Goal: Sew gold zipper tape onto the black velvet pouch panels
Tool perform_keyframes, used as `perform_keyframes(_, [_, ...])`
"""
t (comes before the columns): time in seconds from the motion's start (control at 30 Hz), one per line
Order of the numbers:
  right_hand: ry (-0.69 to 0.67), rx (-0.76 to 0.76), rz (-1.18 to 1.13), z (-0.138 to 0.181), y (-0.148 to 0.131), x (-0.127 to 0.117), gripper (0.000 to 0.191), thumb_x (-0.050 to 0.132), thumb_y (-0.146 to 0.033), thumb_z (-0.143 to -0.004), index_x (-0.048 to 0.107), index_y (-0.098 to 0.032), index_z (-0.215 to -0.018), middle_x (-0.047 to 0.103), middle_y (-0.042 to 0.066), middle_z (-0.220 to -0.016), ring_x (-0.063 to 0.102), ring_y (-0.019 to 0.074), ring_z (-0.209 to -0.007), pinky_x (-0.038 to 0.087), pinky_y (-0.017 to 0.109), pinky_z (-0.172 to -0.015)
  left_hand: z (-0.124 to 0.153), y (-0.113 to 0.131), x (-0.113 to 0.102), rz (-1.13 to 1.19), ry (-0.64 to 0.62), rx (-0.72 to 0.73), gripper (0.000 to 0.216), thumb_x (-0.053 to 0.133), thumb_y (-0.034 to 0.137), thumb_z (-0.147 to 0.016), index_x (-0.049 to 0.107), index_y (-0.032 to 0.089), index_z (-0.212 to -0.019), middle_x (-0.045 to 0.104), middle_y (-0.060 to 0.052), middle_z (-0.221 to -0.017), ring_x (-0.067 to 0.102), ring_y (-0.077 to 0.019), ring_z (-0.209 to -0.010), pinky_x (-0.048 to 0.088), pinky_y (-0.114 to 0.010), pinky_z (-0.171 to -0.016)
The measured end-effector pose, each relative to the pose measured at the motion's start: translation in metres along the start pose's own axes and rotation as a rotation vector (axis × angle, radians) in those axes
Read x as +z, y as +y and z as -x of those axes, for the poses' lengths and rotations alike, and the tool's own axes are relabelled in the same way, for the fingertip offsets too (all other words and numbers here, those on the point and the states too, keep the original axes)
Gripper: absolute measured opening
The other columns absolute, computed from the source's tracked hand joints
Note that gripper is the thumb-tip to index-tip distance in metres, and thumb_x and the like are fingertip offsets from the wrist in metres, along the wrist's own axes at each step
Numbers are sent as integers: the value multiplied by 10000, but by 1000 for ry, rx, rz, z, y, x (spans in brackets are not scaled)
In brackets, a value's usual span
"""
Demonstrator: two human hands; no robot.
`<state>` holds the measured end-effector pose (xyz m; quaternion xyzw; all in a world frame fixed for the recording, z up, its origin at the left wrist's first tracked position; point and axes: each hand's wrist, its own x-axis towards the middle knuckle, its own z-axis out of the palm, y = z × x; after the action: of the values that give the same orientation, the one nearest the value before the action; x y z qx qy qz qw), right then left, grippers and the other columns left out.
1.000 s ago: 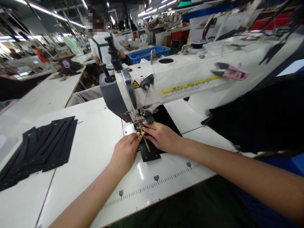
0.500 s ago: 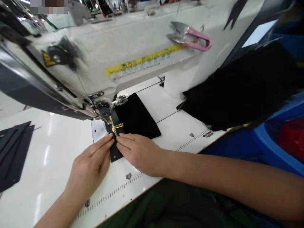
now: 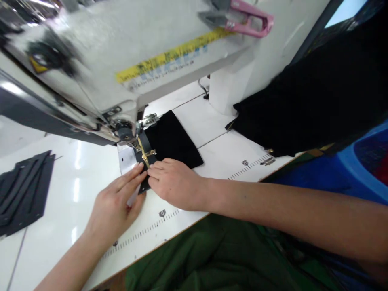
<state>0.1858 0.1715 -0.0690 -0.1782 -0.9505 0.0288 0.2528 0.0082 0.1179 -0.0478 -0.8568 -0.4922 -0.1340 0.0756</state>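
A black fabric piece (image 3: 172,139) lies under the presser foot of a white sewing machine (image 3: 169,44). A gold zipper (image 3: 144,155) with its pull runs along a dark strip at the piece's left side. My left hand (image 3: 117,198) grips the strip's near left edge, fingertips on top and thumb lower down by the near end. My right hand (image 3: 176,184) is closed, its bunched fingertips pressing the fabric just right of the zipper. Both hands' fingertips almost meet below the presser foot. The needle tip is hard to make out.
Dark flat pieces (image 3: 27,194) are stacked at the left on the white table (image 3: 75,173). A large black cloth (image 3: 312,101) hangs over the right side, above a blue bin (image 3: 360,161). Pink-handled thread snips (image 3: 251,20) rest against the machine arm.
The view has shifted. The strip's near end sits closer to the presser foot, and less of it shows. My left thumb has spread away from the fingers; my right fingers are more curled.
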Motion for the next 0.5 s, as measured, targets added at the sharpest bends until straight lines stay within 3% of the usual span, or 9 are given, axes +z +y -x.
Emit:
perform_keyframes(0.13, [60,9,-4,4,-4,5,185,468,-138,-862,621,-49,-915,620,148,-999,528,229,-990,429,341,-847,7,-1,5,8,54,7,302,407,124,-825,566,114,-1081,570,-131,-1176,561,-227,-1058,510,-367,-870])
perform_keyframes(0.27, [66,46,-86,5,-4,0,335,541,-262,-832,591,-17,-1056,600,161,-1093,522,237,-1055,414,345,-945,10,1,9,-16,137,0,293,373,79,-844,590,108,-1039,612,-129,-1111,570,-224,-1046,531,-365,-832])
perform_keyframes(0.5, [69,17,80,7,-7,9,358,440,-98,-792,578,18,-1102,546,196,-1183,493,274,-1122,435,383,-952,11,2,8,-96,148,50,292,344,86,-874,600,108,-1012,641,-122,-1054,593,-241,-1004,485,-453,-886])
